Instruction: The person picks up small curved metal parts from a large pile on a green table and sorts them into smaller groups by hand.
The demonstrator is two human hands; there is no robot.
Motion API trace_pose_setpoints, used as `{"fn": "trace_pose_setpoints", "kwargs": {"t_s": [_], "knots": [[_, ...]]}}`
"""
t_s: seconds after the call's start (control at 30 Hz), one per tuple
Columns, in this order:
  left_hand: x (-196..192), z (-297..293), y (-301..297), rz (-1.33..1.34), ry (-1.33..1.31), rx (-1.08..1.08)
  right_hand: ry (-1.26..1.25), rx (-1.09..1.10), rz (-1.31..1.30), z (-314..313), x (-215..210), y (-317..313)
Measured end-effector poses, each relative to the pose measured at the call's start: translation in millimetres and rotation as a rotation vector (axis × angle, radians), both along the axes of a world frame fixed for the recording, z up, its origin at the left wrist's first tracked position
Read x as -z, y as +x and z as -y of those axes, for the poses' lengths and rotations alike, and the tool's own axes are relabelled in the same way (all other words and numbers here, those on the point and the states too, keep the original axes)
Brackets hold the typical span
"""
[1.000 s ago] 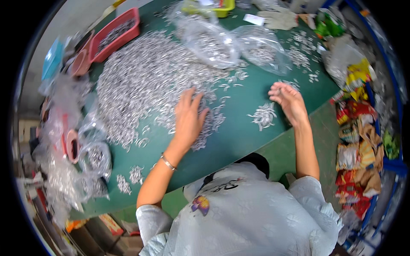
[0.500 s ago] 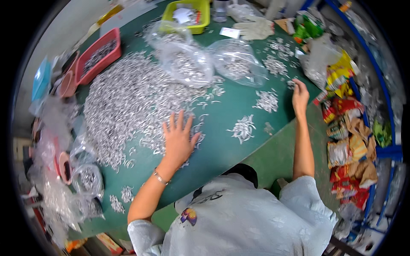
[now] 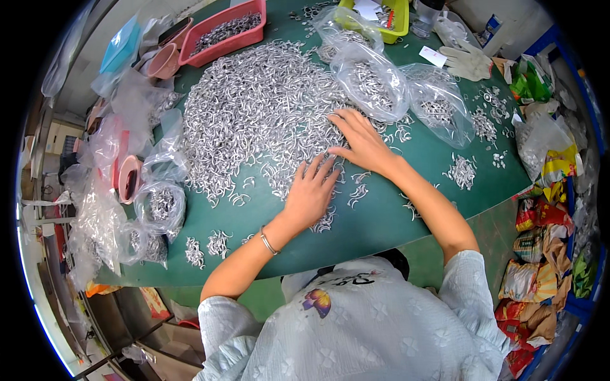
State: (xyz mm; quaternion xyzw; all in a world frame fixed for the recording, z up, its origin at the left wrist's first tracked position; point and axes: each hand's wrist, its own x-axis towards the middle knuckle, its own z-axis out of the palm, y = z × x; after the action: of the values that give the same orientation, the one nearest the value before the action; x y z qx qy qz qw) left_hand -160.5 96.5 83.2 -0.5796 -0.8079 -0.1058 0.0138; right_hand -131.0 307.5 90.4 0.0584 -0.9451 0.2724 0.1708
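A broad heap of small curved silver metal pieces [image 3: 254,114] covers much of the green table. At its near right edge lies my left hand [image 3: 310,195], palm down with the fingers stretched out over some pieces. Just beyond it, my right hand [image 3: 365,145] reaches in from the right, its fingers extended on the heap's right margin. Their fingertips come close to each other. I see nothing gripped in either hand, though what lies beneath the palms is hidden.
Clear plastic bags of pieces [image 3: 375,82] rest beyond my right hand. A pink tray [image 3: 222,32] and a yellow-green basket [image 3: 397,25] stand at the back. Small separate piles [image 3: 461,171] dot the right side. Bagged pieces [image 3: 159,203] crowd the left edge.
My right hand has come from the table's right edge to the heap, beside my left hand. The left hand stays at the heap's near edge. The whole view has shifted.
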Motion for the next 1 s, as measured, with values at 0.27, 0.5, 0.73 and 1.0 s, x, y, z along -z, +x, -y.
{"fn": "trace_pose_setpoints", "kwargs": {"t_s": [0.27,0.5,0.73,1.0], "knots": [[-2,42,-24,0.069,0.042,0.004,0.146,-0.046,0.054,25,11,16],[-2,63,-33,0.208,0.17,-0.019,0.024,-0.266,0.122,17,6,51],[-14,51,-36,0.159,0.105,-0.34,0.046,-0.155,0.115,38,1,41],[-11,69,-16,0.148,0.045,-0.146,-0.116,-0.153,-0.039,29,14,58]]}}
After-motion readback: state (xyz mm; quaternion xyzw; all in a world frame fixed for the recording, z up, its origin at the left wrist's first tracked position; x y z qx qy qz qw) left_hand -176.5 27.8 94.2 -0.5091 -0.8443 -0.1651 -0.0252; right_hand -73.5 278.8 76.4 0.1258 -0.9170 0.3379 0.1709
